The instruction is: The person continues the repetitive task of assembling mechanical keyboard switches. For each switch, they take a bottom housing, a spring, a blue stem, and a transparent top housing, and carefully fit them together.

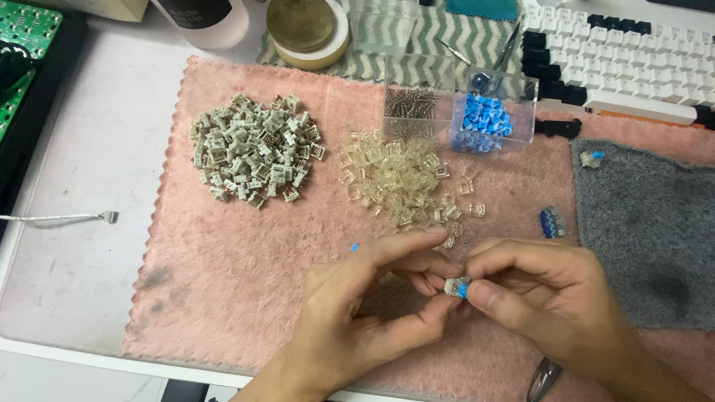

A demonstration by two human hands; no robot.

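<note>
Over the fuzzy pink mat (246, 298) on the counter, the left hand (357, 305) and right hand (536, 290) pinch one small clear-and-blue plastic switch (456, 286) between fingertips, held close to the sorted heaps of grey housings (253, 149) and clear tops (395, 179) for easy reach.

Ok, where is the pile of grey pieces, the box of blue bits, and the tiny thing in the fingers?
Grey pile (253, 149), head view, middle of heap.
Blue-bits box (488, 115), head view, blue contents.
Small switch (456, 286), head view, its clear top.
</note>
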